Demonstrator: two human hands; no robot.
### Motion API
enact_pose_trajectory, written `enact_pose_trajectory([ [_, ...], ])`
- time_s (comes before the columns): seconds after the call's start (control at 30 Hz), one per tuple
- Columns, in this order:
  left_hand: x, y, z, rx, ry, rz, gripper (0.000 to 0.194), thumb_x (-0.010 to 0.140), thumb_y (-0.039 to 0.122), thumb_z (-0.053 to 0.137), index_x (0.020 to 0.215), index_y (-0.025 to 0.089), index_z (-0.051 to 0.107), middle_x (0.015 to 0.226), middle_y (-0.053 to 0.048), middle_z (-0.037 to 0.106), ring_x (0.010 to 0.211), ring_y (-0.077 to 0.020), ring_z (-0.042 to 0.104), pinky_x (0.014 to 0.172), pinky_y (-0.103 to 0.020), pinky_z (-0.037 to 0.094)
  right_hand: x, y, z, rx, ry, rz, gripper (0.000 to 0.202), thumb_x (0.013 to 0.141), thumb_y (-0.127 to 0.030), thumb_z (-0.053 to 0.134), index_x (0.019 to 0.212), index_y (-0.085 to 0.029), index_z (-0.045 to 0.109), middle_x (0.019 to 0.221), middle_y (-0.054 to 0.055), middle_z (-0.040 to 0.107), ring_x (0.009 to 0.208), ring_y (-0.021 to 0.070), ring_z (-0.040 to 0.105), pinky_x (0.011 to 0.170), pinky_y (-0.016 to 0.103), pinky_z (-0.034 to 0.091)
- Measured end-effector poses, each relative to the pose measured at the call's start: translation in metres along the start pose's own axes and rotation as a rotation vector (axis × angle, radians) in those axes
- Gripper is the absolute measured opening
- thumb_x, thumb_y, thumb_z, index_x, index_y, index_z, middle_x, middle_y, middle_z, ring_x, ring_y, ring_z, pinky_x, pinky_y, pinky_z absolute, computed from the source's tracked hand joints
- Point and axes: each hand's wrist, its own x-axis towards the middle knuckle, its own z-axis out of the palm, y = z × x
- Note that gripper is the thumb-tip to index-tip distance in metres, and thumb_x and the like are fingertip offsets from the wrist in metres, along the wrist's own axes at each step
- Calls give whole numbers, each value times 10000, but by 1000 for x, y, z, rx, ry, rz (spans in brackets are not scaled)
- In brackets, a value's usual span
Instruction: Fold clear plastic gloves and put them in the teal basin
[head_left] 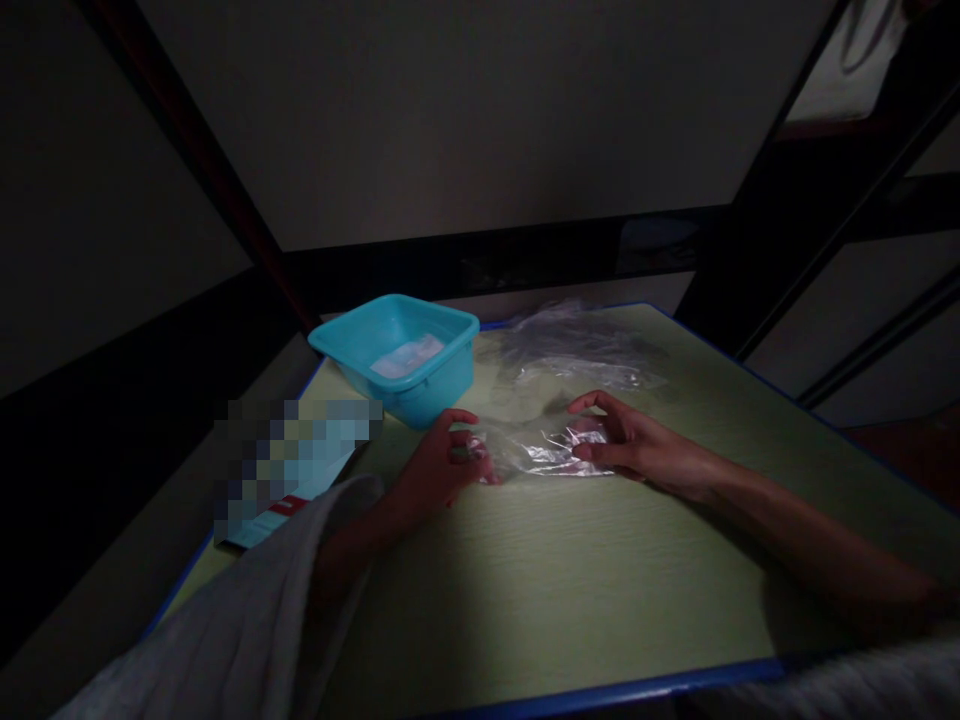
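Note:
A clear plastic bag (pixel 536 450) stretches between my two hands, just over the table top. My left hand (pixel 442 462) grips its left end, with some fingers behind or inside the film. At the other end, my right hand (pixel 626 445) pinches the bag between thumb and fingers, the index finger raised and bent. Behind the hands lies a loose heap of clear plastic bags (pixel 577 345). A turquoise plastic basin (pixel 442 385) stands beyond my left hand, with a flat whitish packet (pixel 409 356) in it.
The light green table (pixel 555 590) has a blue edge. A flat pale-blue item with a red patch (pixel 300 490), partly blurred out, lies at the left edge. A pale wall panel (pixel 480 120) rises behind the table.

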Motion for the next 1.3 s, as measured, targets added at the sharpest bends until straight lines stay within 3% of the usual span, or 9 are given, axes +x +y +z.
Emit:
enact_pose_trajectory([
  [0.2,3,2,-3,-60,-70,-1,529,604,263,714,1004,187,376,834,-41,675,563,-126,614,315,-143,248,0,-3,0,-16,36,-7,459,673,-304,708,989,-208,388,733,-38,535,436,32,336,344,180,191],
  [0.37,7,1,0,-48,-220,29,390,691,314,679,957,193,422,946,-64,698,502,-81,558,316,-148,236,1,-1,0,-45,38,-4,453,680,-302,691,1001,-201,388,661,-62,497,421,37,315,344,185,190],
  [0.53,7,4,1,-92,-273,0,343,714,399,636,885,200,416,884,-67,698,580,-122,624,314,-141,247,-3,-3,0,-75,-19,-2,396,720,-314,657,991,-207,389,617,-78,474,408,34,282,347,182,174],
  [0.73,9,3,-1,-67,-281,-18,324,710,413,627,860,209,425,811,-34,693,418,-80,553,296,-144,249,-4,-4,-1,-131,-102,-9,326,784,-323,601,1004,-219,385,613,-73,455,404,41,284,354,195,174],
  [0.97,10,8,0,-165,-352,-93,308,669,330,669,859,208,460,916,-67,708,534,-119,619,306,-141,226,-2,-3,-4,-139,-116,12,365,776,-339,610,1050,-223,397,666,-51,496,413,42,285,363,200,169],
  [1.13,4,22,-2,-152,-405,-149,223,645,278,673,822,206,559,899,-59,699,589,-126,622,339,-144,307,-4,-7,-2,-107,-102,65,407,749,-322,625,1065,-220,390,757,-8,581,420,48,300,360,207,164],
  [1.3,1,28,-5,-153,-409,-162,174,648,216,650,822,209,646,924,-66,692,582,-130,623,366,-162,382,-4,-9,-1,-111,-103,54,430,732,-329,650,1065,-213,405,643,-53,505,415,49,278,353,208,163],
])
